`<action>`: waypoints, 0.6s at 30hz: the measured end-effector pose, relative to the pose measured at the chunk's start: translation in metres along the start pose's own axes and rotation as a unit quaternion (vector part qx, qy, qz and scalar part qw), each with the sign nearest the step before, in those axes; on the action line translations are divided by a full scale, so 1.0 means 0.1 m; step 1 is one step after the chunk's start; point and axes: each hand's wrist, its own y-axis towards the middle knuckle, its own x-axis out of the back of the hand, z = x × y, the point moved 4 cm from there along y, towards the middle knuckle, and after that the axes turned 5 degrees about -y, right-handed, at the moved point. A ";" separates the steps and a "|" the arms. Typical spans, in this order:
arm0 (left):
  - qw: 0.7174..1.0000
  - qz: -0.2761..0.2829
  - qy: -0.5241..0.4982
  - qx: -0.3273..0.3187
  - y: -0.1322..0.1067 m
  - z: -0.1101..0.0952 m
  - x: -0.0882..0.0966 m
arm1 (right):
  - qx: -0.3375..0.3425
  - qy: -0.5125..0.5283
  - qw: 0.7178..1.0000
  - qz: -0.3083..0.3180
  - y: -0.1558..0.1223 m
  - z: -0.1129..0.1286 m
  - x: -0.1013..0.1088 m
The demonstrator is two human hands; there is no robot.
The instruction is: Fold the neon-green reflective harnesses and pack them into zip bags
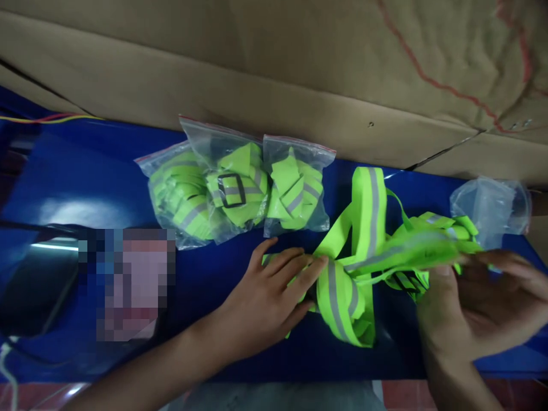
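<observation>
A neon yellow-green reflective strap with a grey stripe lies partly coiled on the blue table, one loop standing up behind the coil. My left hand presses on the coil's left side, fingers curled over it. At the right, my right hand pinches a stretch of the same strap between thumb and fingers and holds it taut; this part is smeared by motion. More neon strap with a black buckle lies just behind my right hand.
Three zip bags stand at the back: a left bag, a middle bag and a right bag, each with folded neon strap. A clear plastic bag lies far right. A phone lies left; brown cardboard rises behind.
</observation>
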 end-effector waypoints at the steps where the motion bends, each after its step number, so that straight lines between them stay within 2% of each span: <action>1: 1.000 -0.004 0.004 -0.005 0.00 0.00 0.01 | 0.035 0.005 0.999 -0.023 0.02 0.06 0.00; 2: 1.000 -0.008 0.007 -0.009 0.00 -0.01 0.03 | 0.084 0.003 0.996 -0.014 0.02 0.15 -0.02; 3: 1.000 -0.013 0.007 -0.014 -0.01 -0.01 0.03 | 0.146 -0.002 0.989 0.025 0.00 0.27 -0.07; 4: 1.000 -0.019 0.005 -0.020 -0.01 -0.02 0.04 | 0.216 -0.019 0.968 0.124 -0.06 0.38 -0.15; 6: 0.999 -0.036 -0.002 -0.034 -0.01 -0.03 0.04 | 0.275 -0.040 0.907 0.316 -0.22 0.49 -0.30; 7: 0.998 -0.046 -0.003 -0.039 -0.01 -0.03 0.04 | 0.293 -0.060 0.874 0.383 -0.30 0.50 -0.35; 9: 0.998 -0.058 0.000 -0.037 -0.01 -0.02 0.04 | 0.281 -0.074 0.871 0.397 -0.31 0.44 -0.35; 10: 0.998 -0.057 0.003 -0.030 0.00 -0.01 0.04 | 0.254 -0.097 0.881 0.386 -0.27 0.37 -0.34; 12: 0.999 -0.037 0.016 -0.019 0.02 0.02 0.03 | 0.205 -0.156 0.909 0.329 -0.16 0.25 -0.30; 14: 0.999 -0.016 0.041 -0.018 0.03 0.03 0.03 | 0.193 -0.197 0.915 0.294 -0.10 0.22 -0.28; 15: 0.998 -0.011 0.055 -0.020 0.04 0.03 0.04 | 0.200 -0.201 0.911 0.301 -0.11 0.24 -0.30; 18: 0.997 -0.006 0.068 -0.022 0.05 0.02 0.05 | 0.228 -0.176 0.879 0.380 -0.25 0.34 -0.43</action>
